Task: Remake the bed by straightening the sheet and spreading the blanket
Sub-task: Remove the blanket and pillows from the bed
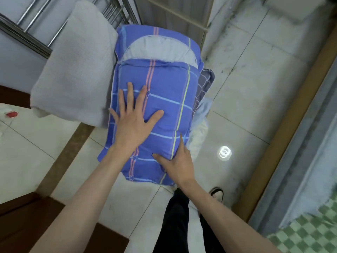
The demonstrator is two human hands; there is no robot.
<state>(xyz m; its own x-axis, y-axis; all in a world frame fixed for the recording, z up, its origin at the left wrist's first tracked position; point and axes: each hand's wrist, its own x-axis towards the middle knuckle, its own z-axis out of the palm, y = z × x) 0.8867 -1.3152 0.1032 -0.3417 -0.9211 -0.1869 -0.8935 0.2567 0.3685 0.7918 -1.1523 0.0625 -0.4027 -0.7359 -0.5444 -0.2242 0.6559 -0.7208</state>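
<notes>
- Black trousers and a dark shoe stand on pale floor tiles at the lower edge of the view
- right hand rests on the near corner of the folded blue plaid blanket, thumb spread to the left and index finger straight along the blanket's right edge
- left hand lies flat on the blanket's top, fingers straight and splayed; the two hands are apart
- beneath the blanket's right side, grey checked and white fabric pokes out
- just left of the blanket lies a white textured pillow, touching it
- metal bars sit at the far left
</notes>
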